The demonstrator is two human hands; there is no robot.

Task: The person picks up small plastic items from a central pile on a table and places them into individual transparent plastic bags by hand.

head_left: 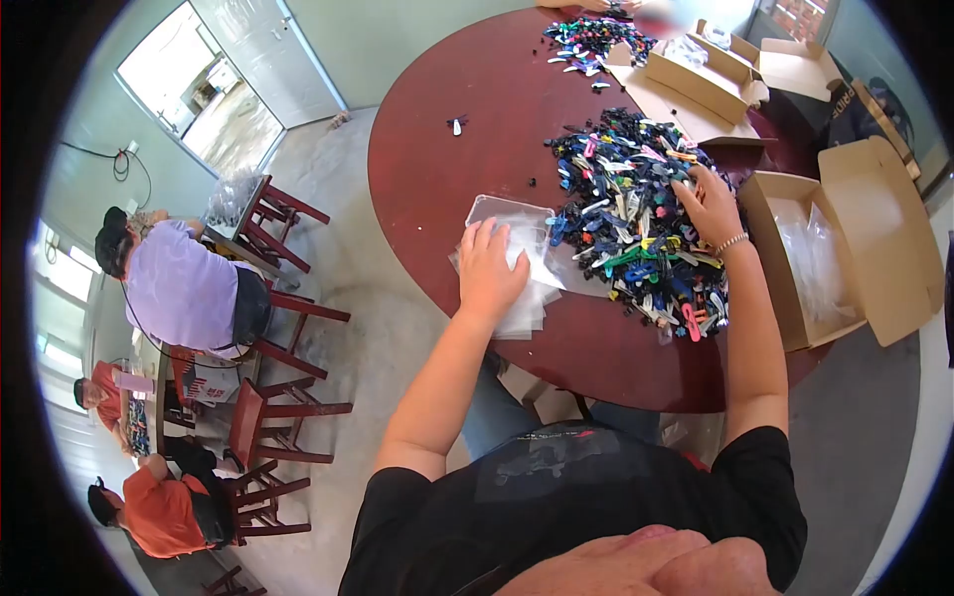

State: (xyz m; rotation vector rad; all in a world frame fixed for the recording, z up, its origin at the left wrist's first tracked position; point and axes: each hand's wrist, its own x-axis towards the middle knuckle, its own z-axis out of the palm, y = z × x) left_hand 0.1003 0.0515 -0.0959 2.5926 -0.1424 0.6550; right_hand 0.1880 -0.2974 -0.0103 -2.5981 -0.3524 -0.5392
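Note:
My left hand lies with its fingers spread over a stack of clear plastic bags on the red-brown round table. A clear tray edge shows just beyond its fingertips. To the right, a large heap of small multicoloured clips covers the table. My right hand, with a beaded bracelet on the wrist, reaches into the right side of this heap. Its thumb and fingers are bent around the clips; whether a clip is between them is too small to tell.
An open cardboard box holding plastic bags stands at the right. More boxes and a second clip pile lie at the far side, near another person's hands. Several people sit at left near wooden stools.

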